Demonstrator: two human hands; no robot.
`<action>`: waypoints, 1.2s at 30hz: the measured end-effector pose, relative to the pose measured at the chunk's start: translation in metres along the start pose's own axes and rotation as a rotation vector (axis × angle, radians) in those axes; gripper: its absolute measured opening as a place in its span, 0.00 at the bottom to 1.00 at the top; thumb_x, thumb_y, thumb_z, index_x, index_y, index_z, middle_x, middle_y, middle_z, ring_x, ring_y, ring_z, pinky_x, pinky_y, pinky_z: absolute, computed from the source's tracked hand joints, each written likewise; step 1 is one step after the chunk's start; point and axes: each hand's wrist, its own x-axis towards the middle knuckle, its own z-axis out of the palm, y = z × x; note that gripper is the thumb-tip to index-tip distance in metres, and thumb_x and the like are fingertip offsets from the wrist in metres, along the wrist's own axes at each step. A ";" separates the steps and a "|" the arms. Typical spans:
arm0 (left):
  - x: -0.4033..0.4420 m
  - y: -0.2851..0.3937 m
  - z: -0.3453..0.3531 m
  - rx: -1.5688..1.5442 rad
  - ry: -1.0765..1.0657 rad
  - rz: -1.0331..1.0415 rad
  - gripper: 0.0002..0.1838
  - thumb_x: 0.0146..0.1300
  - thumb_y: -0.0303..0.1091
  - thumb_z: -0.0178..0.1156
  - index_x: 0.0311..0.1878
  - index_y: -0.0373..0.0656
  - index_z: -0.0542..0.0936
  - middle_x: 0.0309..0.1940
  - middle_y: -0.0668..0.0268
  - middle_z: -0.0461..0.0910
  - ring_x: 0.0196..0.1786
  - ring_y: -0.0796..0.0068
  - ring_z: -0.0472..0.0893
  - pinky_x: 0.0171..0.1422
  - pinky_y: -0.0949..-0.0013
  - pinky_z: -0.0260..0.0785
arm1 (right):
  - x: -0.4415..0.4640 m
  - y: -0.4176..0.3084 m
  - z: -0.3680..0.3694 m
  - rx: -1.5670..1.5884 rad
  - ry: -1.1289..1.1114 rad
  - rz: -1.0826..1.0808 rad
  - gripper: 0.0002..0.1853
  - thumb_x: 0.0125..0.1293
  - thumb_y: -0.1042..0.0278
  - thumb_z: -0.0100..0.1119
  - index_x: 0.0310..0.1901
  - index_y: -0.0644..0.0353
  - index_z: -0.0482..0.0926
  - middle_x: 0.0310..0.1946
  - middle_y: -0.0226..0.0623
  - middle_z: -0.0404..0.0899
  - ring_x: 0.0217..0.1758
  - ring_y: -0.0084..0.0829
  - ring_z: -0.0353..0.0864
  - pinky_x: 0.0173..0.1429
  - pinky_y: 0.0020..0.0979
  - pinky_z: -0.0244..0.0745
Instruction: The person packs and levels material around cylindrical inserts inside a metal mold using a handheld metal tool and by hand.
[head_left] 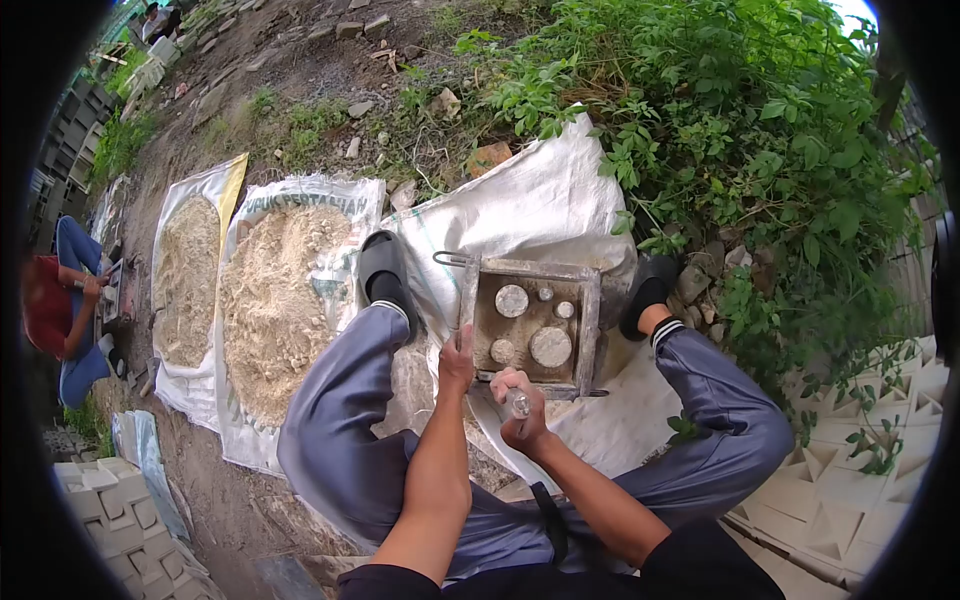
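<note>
white sacks under pale powder at left; grips near left side of wooden frame with left hand, fingers closed; with right hand, curls fingers around shiny round-ended tool by near rim; inside, five round pieces amid sand.

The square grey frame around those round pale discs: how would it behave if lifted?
The square grey frame would likely stay stiff, given its thick, straight sides. It may feel heavy if the brown sandy material comes along. The round pale discs might shift if tilted; nothing visible straps them down.
</note>
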 end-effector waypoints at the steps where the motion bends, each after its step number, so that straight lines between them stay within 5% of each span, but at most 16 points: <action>1: 0.004 0.001 0.003 -0.004 0.000 0.016 0.37 0.67 0.64 0.43 0.53 0.34 0.77 0.46 0.44 0.79 0.54 0.47 0.77 0.59 0.60 0.65 | 0.004 0.003 -0.002 -0.022 -0.037 -0.022 0.24 0.73 0.46 0.34 0.37 0.63 0.66 0.28 0.38 0.65 0.28 0.33 0.66 0.35 0.32 0.64; 5: 0.004 -0.009 0.004 -0.008 0.014 0.000 0.36 0.67 0.63 0.43 0.53 0.34 0.78 0.46 0.44 0.79 0.54 0.47 0.77 0.59 0.60 0.65 | 0.013 0.011 -0.005 0.103 0.056 0.111 0.25 0.73 0.44 0.35 0.35 0.62 0.65 0.26 0.33 0.64 0.30 0.25 0.64 0.36 0.27 0.62; 9: 0.006 -0.007 0.003 -0.002 0.023 0.023 0.37 0.67 0.63 0.43 0.52 0.33 0.78 0.46 0.44 0.79 0.54 0.47 0.77 0.59 0.60 0.65 | 0.003 0.010 0.002 0.009 0.042 0.006 0.27 0.72 0.41 0.34 0.34 0.62 0.66 0.25 0.33 0.64 0.27 0.24 0.63 0.33 0.27 0.62; 17: 0.018 -0.019 0.003 0.147 -0.026 0.108 0.38 0.68 0.63 0.41 0.58 0.31 0.72 0.53 0.40 0.75 0.58 0.43 0.73 0.63 0.56 0.63 | 0.023 -0.009 -0.013 -0.111 0.013 0.032 0.11 0.72 0.63 0.39 0.42 0.63 0.66 0.26 0.45 0.69 0.27 0.44 0.73 0.36 0.38 0.69; 19: 0.003 0.009 0.003 0.460 0.062 0.015 0.38 0.69 0.59 0.41 0.63 0.29 0.64 0.59 0.38 0.69 0.63 0.40 0.68 0.66 0.52 0.60 | 0.032 -0.034 -0.030 -0.090 0.023 0.078 0.10 0.72 0.65 0.39 0.41 0.64 0.65 0.23 0.43 0.69 0.26 0.43 0.73 0.36 0.37 0.67; 21: 0.006 0.022 0.004 0.490 0.117 0.017 0.36 0.67 0.54 0.47 0.64 0.29 0.61 0.61 0.39 0.66 0.64 0.39 0.65 0.68 0.49 0.58 | 0.048 -0.054 -0.047 -0.182 0.161 0.048 0.14 0.75 0.62 0.35 0.37 0.63 0.67 0.23 0.34 0.66 0.24 0.28 0.66 0.31 0.31 0.64; 25: 0.026 0.048 -0.003 0.772 0.123 0.222 0.32 0.57 0.42 0.58 0.59 0.30 0.66 0.57 0.41 0.67 0.60 0.41 0.69 0.67 0.50 0.60 | 0.080 -0.051 -0.094 -0.034 0.202 -0.003 0.17 0.76 0.58 0.39 0.34 0.62 0.67 0.21 0.28 0.65 0.22 0.25 0.63 0.30 0.29 0.62; 31: 0.019 0.113 -0.027 0.711 -0.151 0.367 0.22 0.58 0.41 0.57 0.53 0.37 0.75 0.49 0.46 0.77 0.55 0.50 0.76 0.61 0.56 0.66 | 0.063 -0.053 -0.124 -0.229 0.296 -0.033 0.17 0.72 0.60 0.51 0.28 0.61 0.69 0.18 0.24 0.62 0.22 0.18 0.58 0.27 0.27 0.56; 33: 0.008 0.122 -0.032 0.665 -0.324 0.404 0.20 0.59 0.38 0.54 0.52 0.37 0.76 0.44 0.49 0.81 0.51 0.52 0.79 0.59 0.57 0.69 | 0.064 -0.048 -0.128 -0.125 0.215 0.060 0.22 0.69 0.57 0.56 0.24 0.68 0.70 0.14 0.38 0.65 0.20 0.25 0.59 0.27 0.34 0.59; 36: -0.012 0.115 -0.028 0.757 -0.377 0.412 0.20 0.58 0.34 0.53 0.53 0.35 0.75 0.46 0.47 0.80 0.52 0.50 0.79 0.59 0.58 0.69 | 0.057 -0.050 -0.128 -0.068 0.102 0.061 0.22 0.68 0.60 0.55 0.21 0.69 0.69 0.12 0.40 0.61 0.21 0.23 0.55 0.26 0.34 0.57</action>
